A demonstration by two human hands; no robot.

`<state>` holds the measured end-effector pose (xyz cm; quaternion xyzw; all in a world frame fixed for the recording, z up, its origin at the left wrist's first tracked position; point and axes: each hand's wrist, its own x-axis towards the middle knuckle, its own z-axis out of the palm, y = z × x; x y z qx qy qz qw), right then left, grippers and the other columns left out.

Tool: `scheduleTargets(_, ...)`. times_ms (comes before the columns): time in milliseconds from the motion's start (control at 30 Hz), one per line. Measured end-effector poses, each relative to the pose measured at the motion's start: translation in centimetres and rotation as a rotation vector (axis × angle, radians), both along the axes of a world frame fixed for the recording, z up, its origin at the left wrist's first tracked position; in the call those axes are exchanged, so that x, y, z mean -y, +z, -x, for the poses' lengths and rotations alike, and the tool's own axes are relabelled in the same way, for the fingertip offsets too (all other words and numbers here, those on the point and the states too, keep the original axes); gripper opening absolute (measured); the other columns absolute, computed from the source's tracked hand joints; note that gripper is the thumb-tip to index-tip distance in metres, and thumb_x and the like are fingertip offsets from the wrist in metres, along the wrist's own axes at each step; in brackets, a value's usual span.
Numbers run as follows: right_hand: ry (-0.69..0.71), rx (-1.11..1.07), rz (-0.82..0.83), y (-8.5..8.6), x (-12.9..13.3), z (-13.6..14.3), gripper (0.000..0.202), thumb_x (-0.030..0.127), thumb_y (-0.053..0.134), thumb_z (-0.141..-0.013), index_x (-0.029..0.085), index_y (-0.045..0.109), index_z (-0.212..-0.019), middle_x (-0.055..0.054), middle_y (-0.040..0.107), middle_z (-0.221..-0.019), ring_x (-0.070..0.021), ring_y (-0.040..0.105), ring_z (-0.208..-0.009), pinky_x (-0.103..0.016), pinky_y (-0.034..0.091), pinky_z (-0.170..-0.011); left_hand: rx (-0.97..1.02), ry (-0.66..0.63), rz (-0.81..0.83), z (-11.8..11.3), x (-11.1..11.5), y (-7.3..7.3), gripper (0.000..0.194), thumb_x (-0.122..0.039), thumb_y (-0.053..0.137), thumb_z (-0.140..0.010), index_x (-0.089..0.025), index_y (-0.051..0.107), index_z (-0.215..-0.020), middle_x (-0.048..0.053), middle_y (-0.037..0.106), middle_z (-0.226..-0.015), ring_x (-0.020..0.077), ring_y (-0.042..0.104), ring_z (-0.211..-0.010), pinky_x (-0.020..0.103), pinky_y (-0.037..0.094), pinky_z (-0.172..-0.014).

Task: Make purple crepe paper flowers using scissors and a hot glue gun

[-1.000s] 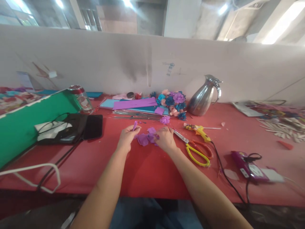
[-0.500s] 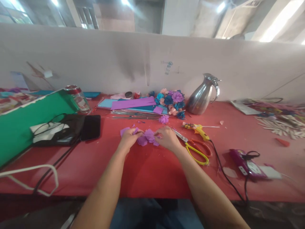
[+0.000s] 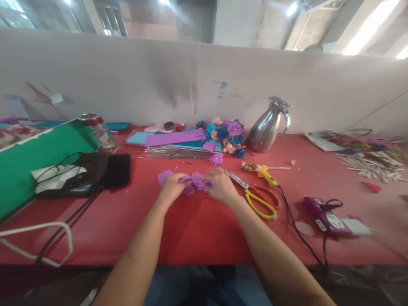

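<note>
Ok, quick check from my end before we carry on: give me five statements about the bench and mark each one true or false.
1. The left hand and right hand are both at the purple paper pieces. True.
2. The scissors have two yellow handles. False: one is yellow, the other orange-red.
3. The metal jug stands to the right of the paper flower cluster. True.
4. The glue gun is in the right hand. False: it lies on the red table.
5. The phone lies to the left of the left hand. True.
</note>
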<state>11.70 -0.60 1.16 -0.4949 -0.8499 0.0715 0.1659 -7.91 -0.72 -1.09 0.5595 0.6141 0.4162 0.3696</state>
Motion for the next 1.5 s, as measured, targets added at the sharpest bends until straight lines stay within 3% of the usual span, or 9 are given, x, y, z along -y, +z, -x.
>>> scheduleTargets(100, 0.059, 0.026, -0.018, -0.3, 0.4, 1.0, 0.020, 0.018, 0.057, -0.076, 0.023, 0.071, -0.089, -0.004, 0.070, -0.089, -0.0216, 0.052, -0.095, -0.032, 0.034, -0.082, 0.001, -0.032, -0.007, 0.0, -0.1, -0.4, 0.015, -0.033, 0.071, -0.055, -0.019, 0.072, -0.063, 0.000, 0.068, -0.061, 0.0208, 0.062, -0.066, 0.028, 0.044, -0.062)
scheduleTargets(433, -0.035, -0.036, 0.017, -0.6, -0.1, 0.7, 0.020, 0.020, 0.052, -0.082, 0.024, 0.072, -0.084, -0.003, 0.071, -0.082, -0.0185, 0.058, -0.086, -0.027, 0.036, -0.075, -0.097, -0.106, -0.011, 0.3, -0.2, -1.4, 0.023, -0.039, 0.066, -0.064, -0.018, 0.073, -0.070, 0.004, 0.072, -0.066, 0.0207, 0.064, -0.065, 0.027, 0.045, -0.060)
scheduleTargets(900, -0.004, -0.074, 0.085, -0.4, 0.0, 0.7, 0.020, 0.015, 0.057, -0.079, 0.023, 0.073, -0.089, -0.002, 0.072, -0.083, -0.0175, 0.059, -0.086, -0.027, 0.037, -0.077, -0.004, -0.074, -0.024, -1.0, 0.3, -0.3, 0.015, -0.027, 0.066, -0.064, -0.021, 0.072, -0.076, 0.003, 0.071, -0.067, 0.0214, 0.066, -0.065, 0.028, 0.050, -0.058)
scheduleTargets(1133, 0.006, -0.116, 0.102, -0.4, -0.1, 0.6, 0.011, 0.028, 0.063, -0.083, 0.023, 0.073, -0.081, -0.002, 0.072, -0.077, -0.0153, 0.060, -0.080, -0.025, 0.036, -0.074, -0.014, -0.087, -0.012, -0.8, 0.2, -0.6, 0.019, -0.030, 0.064, -0.064, -0.019, 0.073, -0.077, 0.003, 0.072, -0.067, 0.0208, 0.066, -0.063, 0.028, 0.049, -0.057)
scheduleTargets(1233, -0.040, -0.144, 0.051, -0.6, -0.4, 0.3, 0.020, 0.033, 0.056, -0.087, 0.023, 0.074, -0.084, -0.003, 0.072, -0.081, -0.0157, 0.060, -0.082, -0.026, 0.037, -0.077, -0.025, -0.096, 0.001, -0.7, 0.1, -1.1, 0.023, -0.036, 0.065, -0.064, -0.018, 0.074, -0.076, 0.003, 0.071, -0.065, 0.0208, 0.065, -0.062, 0.028, 0.048, -0.057)
scheduleTargets(1333, -0.145, -0.163, -0.010, -0.7, -1.3, 0.1, 0.022, 0.027, 0.052, -0.088, 0.021, 0.073, -0.089, -0.005, 0.073, -0.090, -0.0172, 0.060, -0.089, -0.027, 0.038, -0.081, -0.036, -0.065, -0.009, -0.6, 0.0, -1.3, 0.027, -0.039, 0.069, -0.060, -0.018, 0.074, -0.075, 0.003, 0.070, -0.063, 0.0212, 0.064, -0.064, 0.027, 0.045, -0.057)
scheduleTargets(1500, -0.273, -0.020, 0.055, -0.5, -2.9, 1.5, 0.021, 0.028, 0.055, -0.084, 0.019, 0.073, -0.087, -0.010, 0.072, -0.092, -0.0226, 0.060, -0.093, -0.031, 0.040, -0.081, -0.159, -0.085, -0.072, -0.8, 0.0, -0.5, 0.028, -0.045, 0.069, -0.062, -0.018, 0.074, -0.065, 0.003, 0.066, -0.055, 0.0179, 0.058, -0.056, 0.024, 0.038, -0.052)
